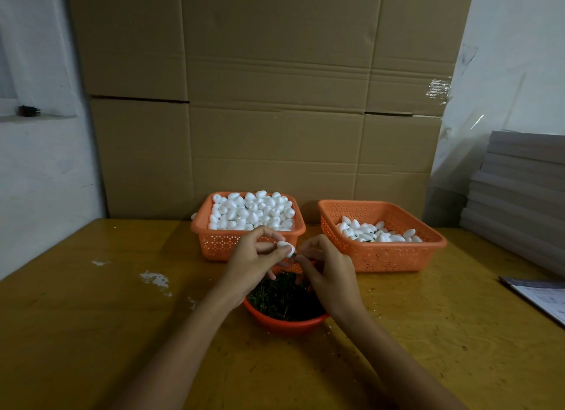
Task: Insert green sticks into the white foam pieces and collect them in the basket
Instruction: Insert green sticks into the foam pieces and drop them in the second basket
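1. Nearest the person, on the yellow wooden desk (107, 318), a round orange plastic bowl (284, 325) holds a heap of loose green sticks (281, 299). Bare desk lies to its left and right.
2. Above the bowl, the left hand (253, 263) has its fingers curled round a white egg-shaped foam piece (287, 247). The right hand (330, 275) pinches a thin dark stick (294, 255) at that piece's lower end.
3. White smears (154, 279) mark the desk left of the bowl.
4. At the desk's right edge lies a printed sheet (547, 296); its writing is too small to read.
5. Behind the hands, a perforated orange basket (220, 244) is heaped with plain foam eggs (250, 211).
6. Right of it, across a narrow gap, a second orange basket (394, 256) holds fewer foam eggs (376, 233).
7. Farthest back stand brown cardboard boxes (275, 103), with a stack of pale boards (519, 195) at the right.
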